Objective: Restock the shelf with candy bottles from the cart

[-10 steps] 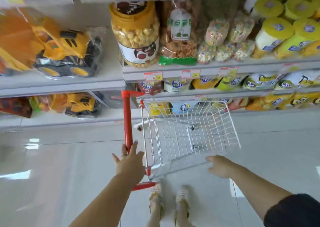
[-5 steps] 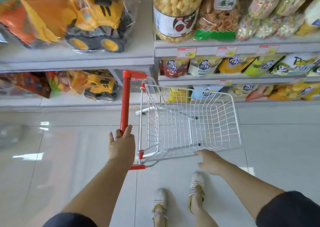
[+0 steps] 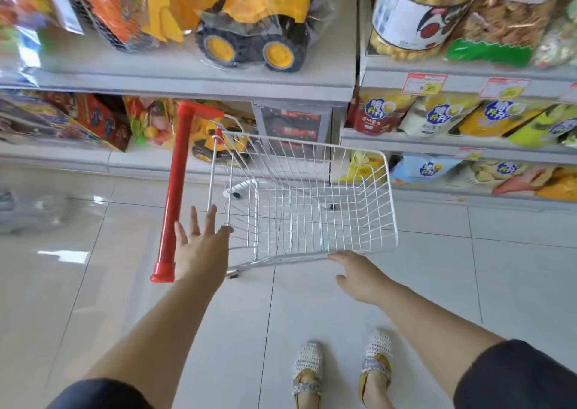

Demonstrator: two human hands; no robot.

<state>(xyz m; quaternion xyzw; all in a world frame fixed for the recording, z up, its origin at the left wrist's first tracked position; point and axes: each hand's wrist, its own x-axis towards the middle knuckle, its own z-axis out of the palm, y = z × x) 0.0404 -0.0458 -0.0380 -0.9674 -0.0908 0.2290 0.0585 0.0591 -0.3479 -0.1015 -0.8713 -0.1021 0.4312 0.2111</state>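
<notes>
The left hand (image 3: 199, 252) hung spread, fingers straight and apart, holding nothing. The red handle (image 3: 175, 190) of the cart (image 3: 371, 218) stood just beside it at nine o'clock; whether the edge of the hand touched the bar could not be told. The cart's white wire basket lay at two o'clock from that hand, its near left corner just past the fingertips. The right hand (image 3: 359, 273) was loose and flat, fingers lightly together, gripping nothing. Its fingertips reached the basket's near rim, which lay at twelve o'clock from it, and contact there was unclear.

The cart stood on a glossy, pale tiled floor (image 3: 93, 315), with the person's woven shoes (image 3: 307, 368) at six o'clock in the view. Beyond the cart, at twelve o'clock, ran the grey boards of the shelf (image 3: 193, 82). A bagged yellow toy truck (image 3: 249, 34) sat on it at eleven o'clock and a big jar (image 3: 418, 21) of yellow puffs at one o'clock. Snack bags (image 3: 437, 118) lay on the board below the jar, under a row of price tags (image 3: 424, 83).
</notes>
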